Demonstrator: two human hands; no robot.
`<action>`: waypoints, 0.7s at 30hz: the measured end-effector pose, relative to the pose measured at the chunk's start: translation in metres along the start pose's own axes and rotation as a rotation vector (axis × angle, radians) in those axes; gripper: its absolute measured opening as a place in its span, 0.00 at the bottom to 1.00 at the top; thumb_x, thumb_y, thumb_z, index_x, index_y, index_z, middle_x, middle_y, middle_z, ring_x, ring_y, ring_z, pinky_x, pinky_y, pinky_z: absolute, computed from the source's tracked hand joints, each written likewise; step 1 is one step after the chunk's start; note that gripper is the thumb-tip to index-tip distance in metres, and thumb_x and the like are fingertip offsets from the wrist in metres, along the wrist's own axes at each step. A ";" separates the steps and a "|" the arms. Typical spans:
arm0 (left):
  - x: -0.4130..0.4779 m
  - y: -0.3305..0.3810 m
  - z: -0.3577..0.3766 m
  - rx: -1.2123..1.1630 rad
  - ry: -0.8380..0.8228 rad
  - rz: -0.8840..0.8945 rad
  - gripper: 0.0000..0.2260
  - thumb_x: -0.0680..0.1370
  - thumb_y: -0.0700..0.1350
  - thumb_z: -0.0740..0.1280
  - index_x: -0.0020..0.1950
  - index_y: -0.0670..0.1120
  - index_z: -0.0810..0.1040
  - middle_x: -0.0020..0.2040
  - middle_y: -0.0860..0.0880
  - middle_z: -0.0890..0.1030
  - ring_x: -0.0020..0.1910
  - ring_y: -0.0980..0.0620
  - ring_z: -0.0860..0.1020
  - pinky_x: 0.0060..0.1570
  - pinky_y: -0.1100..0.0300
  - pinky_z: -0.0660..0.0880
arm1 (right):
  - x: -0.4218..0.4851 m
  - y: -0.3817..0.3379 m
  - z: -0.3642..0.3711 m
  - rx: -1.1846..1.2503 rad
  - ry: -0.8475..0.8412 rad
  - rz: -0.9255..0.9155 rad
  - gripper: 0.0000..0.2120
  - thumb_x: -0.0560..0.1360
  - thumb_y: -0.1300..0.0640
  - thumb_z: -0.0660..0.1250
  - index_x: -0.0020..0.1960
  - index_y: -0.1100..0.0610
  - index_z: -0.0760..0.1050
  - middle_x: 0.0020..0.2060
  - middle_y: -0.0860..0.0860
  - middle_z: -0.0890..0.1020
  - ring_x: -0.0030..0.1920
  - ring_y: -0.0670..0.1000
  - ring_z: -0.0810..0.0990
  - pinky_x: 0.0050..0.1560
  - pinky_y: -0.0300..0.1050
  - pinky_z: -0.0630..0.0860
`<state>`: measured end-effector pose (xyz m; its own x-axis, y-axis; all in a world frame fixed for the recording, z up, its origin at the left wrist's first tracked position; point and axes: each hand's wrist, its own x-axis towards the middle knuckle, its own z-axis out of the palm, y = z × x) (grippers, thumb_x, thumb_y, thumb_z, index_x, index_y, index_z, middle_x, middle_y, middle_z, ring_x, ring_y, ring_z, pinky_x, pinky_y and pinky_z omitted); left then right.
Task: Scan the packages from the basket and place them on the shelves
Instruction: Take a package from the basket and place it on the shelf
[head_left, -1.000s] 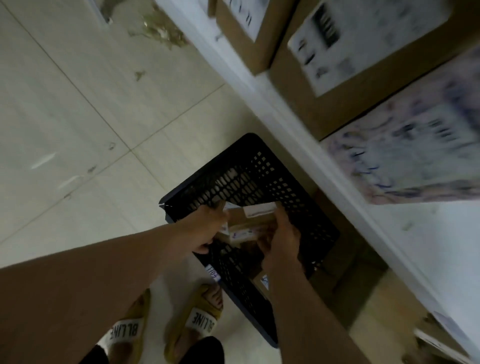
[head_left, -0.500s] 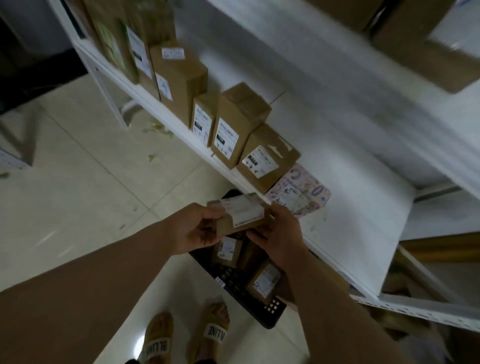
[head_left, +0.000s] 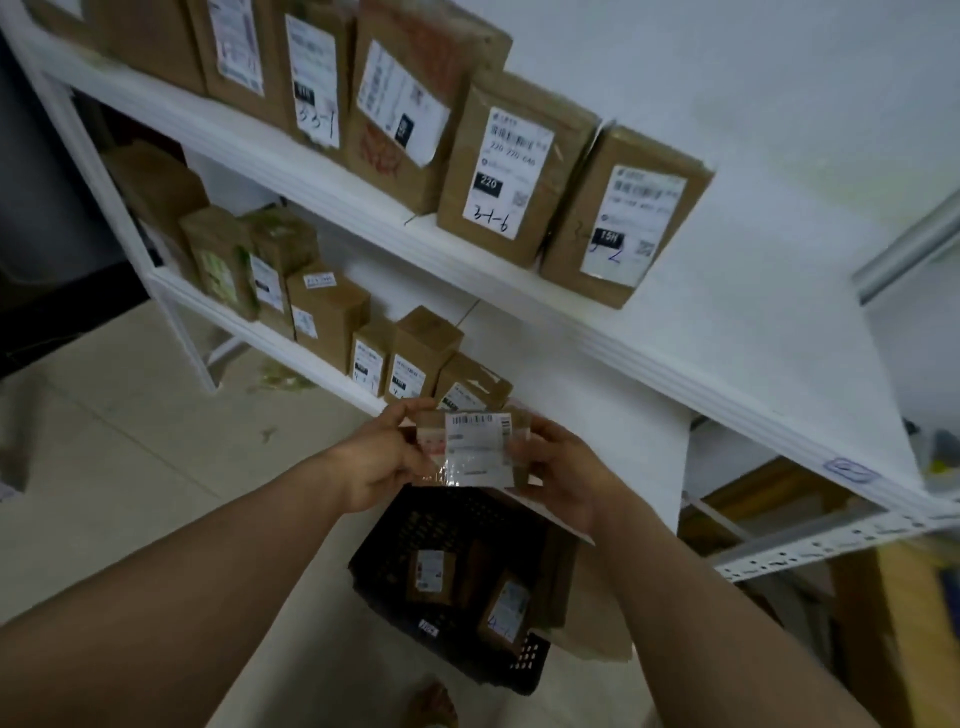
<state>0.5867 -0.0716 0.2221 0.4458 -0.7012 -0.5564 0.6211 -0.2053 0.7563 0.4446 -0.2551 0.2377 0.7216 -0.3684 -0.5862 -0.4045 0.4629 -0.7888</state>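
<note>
White shelves (head_left: 753, 322), two tiers lined with cardboard boxes (head_left: 511, 166) standing label-out, likely so codes read from the aisle. Black basket (head_left: 400, 525) on the floor below, at least two packages (head_left: 431, 569) left inside. Small package (head_left: 475, 449) held above the basket, label up, probably for scanning; left hand (head_left: 384, 462) and right hand (head_left: 566, 467) grip its ends, fingers curled round the edges.

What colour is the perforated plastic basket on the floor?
Black. The perforated plastic basket shows best in the head view, lower centre.
</note>
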 end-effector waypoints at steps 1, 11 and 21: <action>-0.003 0.002 0.005 0.020 -0.008 0.012 0.35 0.71 0.18 0.61 0.66 0.53 0.72 0.55 0.43 0.82 0.51 0.47 0.81 0.36 0.59 0.79 | -0.011 -0.003 -0.001 -0.006 0.007 -0.025 0.20 0.75 0.72 0.68 0.65 0.58 0.77 0.52 0.58 0.86 0.58 0.61 0.84 0.62 0.63 0.78; -0.016 0.004 0.062 0.318 -0.149 0.002 0.18 0.73 0.38 0.75 0.60 0.50 0.78 0.45 0.51 0.85 0.46 0.50 0.81 0.48 0.52 0.74 | -0.076 -0.019 -0.040 -0.141 0.111 -0.169 0.19 0.74 0.68 0.71 0.63 0.55 0.80 0.52 0.57 0.85 0.56 0.59 0.82 0.66 0.63 0.74; -0.022 -0.014 0.165 0.596 -0.303 -0.021 0.14 0.75 0.40 0.74 0.60 0.43 0.81 0.53 0.45 0.86 0.57 0.44 0.83 0.61 0.44 0.78 | -0.127 -0.020 -0.118 -0.237 0.204 -0.226 0.15 0.77 0.47 0.71 0.61 0.52 0.80 0.48 0.54 0.84 0.48 0.52 0.81 0.48 0.47 0.74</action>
<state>0.4619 -0.1661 0.2801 0.1829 -0.8359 -0.5175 0.1261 -0.5021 0.8556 0.2946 -0.3128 0.3058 0.6901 -0.6040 -0.3986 -0.3837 0.1616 -0.9092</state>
